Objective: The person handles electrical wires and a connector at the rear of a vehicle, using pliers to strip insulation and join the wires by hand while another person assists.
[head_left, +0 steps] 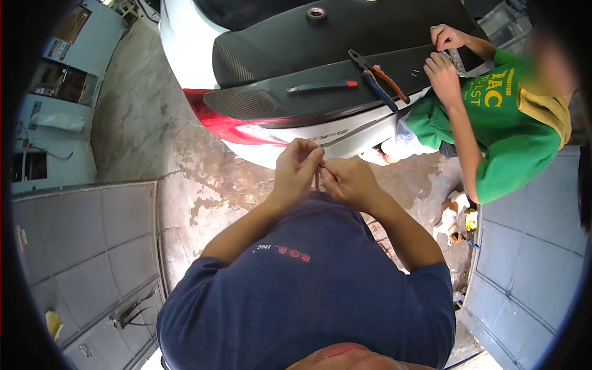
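Observation:
In front of my chest, my left hand and my right hand meet fingertip to fingertip, both closed in a pinch. Whatever they hold is small and thin, mostly hidden by the fingers. Just beyond them is the rear of a white car with a red tail light. On its black trunk lid lie a utility knife with a red end and pliers with blue and orange handles. Two tiny pale pieces lie right of the pliers.
At the right a person in a green shirt works with both hands over the lid, at a small clear packet. A tape roll sits farther back. Metal gates flank me; a white-and-brown animal is on the floor.

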Available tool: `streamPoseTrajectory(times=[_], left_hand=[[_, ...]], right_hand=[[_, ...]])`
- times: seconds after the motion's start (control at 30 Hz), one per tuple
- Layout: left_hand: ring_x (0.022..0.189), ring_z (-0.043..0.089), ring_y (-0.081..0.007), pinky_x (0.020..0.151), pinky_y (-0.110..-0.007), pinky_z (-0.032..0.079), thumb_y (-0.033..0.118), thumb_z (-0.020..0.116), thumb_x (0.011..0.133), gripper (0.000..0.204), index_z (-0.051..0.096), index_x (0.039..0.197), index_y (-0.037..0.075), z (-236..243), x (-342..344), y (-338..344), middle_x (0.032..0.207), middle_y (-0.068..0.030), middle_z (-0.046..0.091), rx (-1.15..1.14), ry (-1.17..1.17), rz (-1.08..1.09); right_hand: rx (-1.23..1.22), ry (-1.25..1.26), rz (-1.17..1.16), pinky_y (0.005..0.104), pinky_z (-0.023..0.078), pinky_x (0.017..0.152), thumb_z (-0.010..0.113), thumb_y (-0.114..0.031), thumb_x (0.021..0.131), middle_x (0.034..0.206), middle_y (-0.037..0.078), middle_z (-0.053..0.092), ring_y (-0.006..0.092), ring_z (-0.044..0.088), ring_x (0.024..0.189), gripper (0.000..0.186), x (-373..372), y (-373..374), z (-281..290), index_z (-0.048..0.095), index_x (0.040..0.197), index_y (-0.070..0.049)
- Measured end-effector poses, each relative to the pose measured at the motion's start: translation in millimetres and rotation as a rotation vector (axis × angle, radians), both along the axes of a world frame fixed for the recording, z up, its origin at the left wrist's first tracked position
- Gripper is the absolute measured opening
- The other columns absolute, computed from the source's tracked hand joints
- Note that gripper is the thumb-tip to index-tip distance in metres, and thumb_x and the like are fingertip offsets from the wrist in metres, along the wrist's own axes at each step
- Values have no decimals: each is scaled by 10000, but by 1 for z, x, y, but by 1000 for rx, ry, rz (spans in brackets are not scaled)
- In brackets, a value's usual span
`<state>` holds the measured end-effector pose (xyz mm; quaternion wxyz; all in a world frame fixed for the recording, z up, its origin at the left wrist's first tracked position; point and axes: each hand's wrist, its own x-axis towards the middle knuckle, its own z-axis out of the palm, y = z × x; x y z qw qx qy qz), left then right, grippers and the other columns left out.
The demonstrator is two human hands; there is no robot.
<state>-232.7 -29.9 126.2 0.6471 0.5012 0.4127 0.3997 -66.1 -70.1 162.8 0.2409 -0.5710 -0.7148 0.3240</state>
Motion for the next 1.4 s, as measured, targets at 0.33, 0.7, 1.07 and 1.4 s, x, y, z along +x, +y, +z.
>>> streamPoseTrajectory(times=[0.33,0.7,1.07,1.4], left_hand=[[714,671,-142,670,-281,574,116,692,970,146,600,941,6,1,-15,-20,803,-86,677,-272,-58,163],[855,684,-144,734,-280,539,79,642,1002,346,523,1315,-4,5,-44,21,953,-89,693,94,-24,-174],[632,554,-48,545,-223,428,162,680,994,158,655,1044,14,9,-39,106,793,-18,648,190,43,-31],[574,547,-80,509,-258,449,273,539,1078,293,573,910,35,-3,-41,101,690,12,561,-17,-76,-77]], right_hand=[[137,453,2,377,444,593,553,-127,952,662,135,572,253,550,581,238,-13,-40,-41,575,751,-1],[-60,527,-234,295,395,597,522,-232,1026,659,19,528,84,473,632,349,-11,33,3,606,771,-9],[361,-89,-118,437,493,684,543,-119,993,811,212,653,389,648,735,195,-19,124,17,655,965,38],[263,-405,-6,542,495,662,540,-218,962,764,188,640,418,643,738,223,-71,96,15,595,837,-42]])
